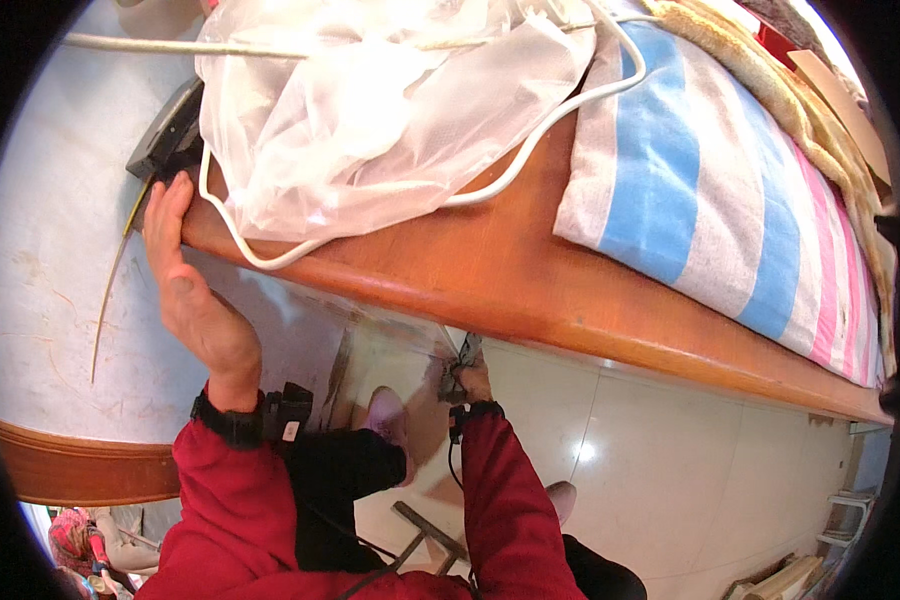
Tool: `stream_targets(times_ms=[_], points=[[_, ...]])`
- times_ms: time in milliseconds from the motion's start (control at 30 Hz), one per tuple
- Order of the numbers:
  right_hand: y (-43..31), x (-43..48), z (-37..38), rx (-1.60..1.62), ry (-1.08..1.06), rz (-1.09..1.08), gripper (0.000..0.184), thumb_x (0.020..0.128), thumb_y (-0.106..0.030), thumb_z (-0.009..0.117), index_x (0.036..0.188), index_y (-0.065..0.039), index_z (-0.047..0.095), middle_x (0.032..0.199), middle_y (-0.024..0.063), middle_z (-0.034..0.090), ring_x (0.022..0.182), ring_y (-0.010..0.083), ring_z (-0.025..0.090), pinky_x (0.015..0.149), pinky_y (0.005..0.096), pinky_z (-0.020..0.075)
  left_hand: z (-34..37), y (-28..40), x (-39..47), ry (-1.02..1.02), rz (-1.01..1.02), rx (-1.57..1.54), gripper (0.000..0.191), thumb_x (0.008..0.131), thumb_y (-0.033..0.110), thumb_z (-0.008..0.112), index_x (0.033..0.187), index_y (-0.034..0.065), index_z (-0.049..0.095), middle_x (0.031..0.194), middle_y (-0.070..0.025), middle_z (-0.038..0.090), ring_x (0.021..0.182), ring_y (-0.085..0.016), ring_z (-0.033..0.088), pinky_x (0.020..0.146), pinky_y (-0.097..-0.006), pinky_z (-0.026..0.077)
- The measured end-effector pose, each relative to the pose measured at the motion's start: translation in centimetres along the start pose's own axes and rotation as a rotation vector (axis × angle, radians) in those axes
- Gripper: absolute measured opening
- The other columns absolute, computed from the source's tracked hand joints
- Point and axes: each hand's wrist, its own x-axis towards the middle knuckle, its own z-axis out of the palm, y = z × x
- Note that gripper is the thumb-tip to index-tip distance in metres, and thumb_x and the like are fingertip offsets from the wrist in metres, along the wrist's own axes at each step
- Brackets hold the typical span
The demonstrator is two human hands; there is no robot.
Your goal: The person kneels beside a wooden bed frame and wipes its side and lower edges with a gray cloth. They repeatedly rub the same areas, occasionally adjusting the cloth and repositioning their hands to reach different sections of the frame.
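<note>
My left hand (202, 307) rests with extended fingers against the left corner of a brown wooden tabletop (420, 277), next to a dark box-like object (165, 131) at the wall. My right hand (474, 376) is low, just beyond the table's front edge, closed on a dark, crumpled thing (452, 379) whose kind I cannot tell. Above it, a thin pale strip runs up to the table edge. On the tabletop lies a translucent plastic bag (330, 135) with a white cable (525, 154) looped around it. A striped cloth (690, 195) in blue, white and pink covers the right part.
A light wall (52, 262) with wooden trim (82, 465) stands at left. Below are a tiled floor (645, 465) and a dark metal frame (427, 532) between my legs. A white step-like rack (847, 517) is at lower right. Another person (82, 536) is at lower left.
</note>
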Motion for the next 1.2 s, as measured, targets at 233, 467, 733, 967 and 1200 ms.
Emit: stream_targets(times_ms=[233, 467, 733, 967, 1200], points=[[-4.8, -7.4, 3.8, 0.218, -0.024, -0.165, 0.078, 0.080, 0.019, 0.048, 0.152, -0.007, 0.036, 0.127, 0.0104, 0.059, 0.109, 0.0246, 0.060, 0.091, 0.0304, 0.0483, -0.3, -0.3, 0.1, -0.004, 0.054, 0.000, 0.065, 0.107, 0.046, 0.022, 0.128, -0.0038, 0.057, 0.133, -0.0158, 0.059, 0.134, -0.035, 0.044, 0.113, -0.0456, 0.029], [-13.2, -13.7, 8.5, -0.203, -0.022, -0.793, 0.060, 0.078, 0.009, 0.056, 0.136, -0.002, 0.048, 0.111, 0.0082, 0.061, 0.102, 0.0230, 0.059, 0.097, 0.0329, 0.0450, -0.2, -0.4, 0.0, 0.024, 0.018, -0.089, 0.057, 0.106, 0.040, 0.027, 0.128, -0.0016, 0.059, 0.136, -0.0140, 0.058, 0.138, -0.035, 0.040, 0.118, -0.0519, 0.011], [-6.9, -11.2, 6.1, -0.217, 0.101, -0.320, 0.056, 0.074, 0.013, 0.058, 0.129, 0.000, 0.050, 0.111, 0.0116, 0.065, 0.102, 0.0264, 0.064, 0.092, 0.0346, 0.0498, -0.4, -0.5, 0.0, 0.016, 0.025, -0.074, 0.051, 0.106, 0.033, 0.029, 0.135, -0.0008, 0.054, 0.142, -0.0149, 0.054, 0.141, -0.035, 0.037, 0.118, -0.0531, 0.009], [-10.7, -17.6, 5.5, -0.503, -0.116, -0.623, 0.063, 0.073, 0.012, 0.060, 0.134, -0.005, 0.054, 0.119, 0.0131, 0.062, 0.112, 0.0254, 0.060, 0.097, 0.0345, 0.0481, -2.1, 0.6, -2.1, 0.020, -0.079, -0.131, 0.045, 0.103, 0.022, 0.035, 0.136, -0.0018, 0.054, 0.146, -0.0184, 0.048, 0.142, -0.037, 0.035, 0.118, -0.0493, 0.018], [-20.2, -24.7, 8.1, -0.159, -0.371, -0.501, 0.068, 0.076, 0.009, 0.061, 0.142, -0.004, 0.047, 0.130, 0.0086, 0.059, 0.119, 0.0236, 0.056, 0.106, 0.0360, 0.0411, -4.5, 6.2, -9.8, -0.473, -0.331, -0.402, 0.064, 0.083, 0.031, 0.076, 0.138, 0.0057, 0.054, 0.144, -0.0200, 0.044, 0.137, -0.039, 0.038, 0.114, -0.0465, 0.030]])
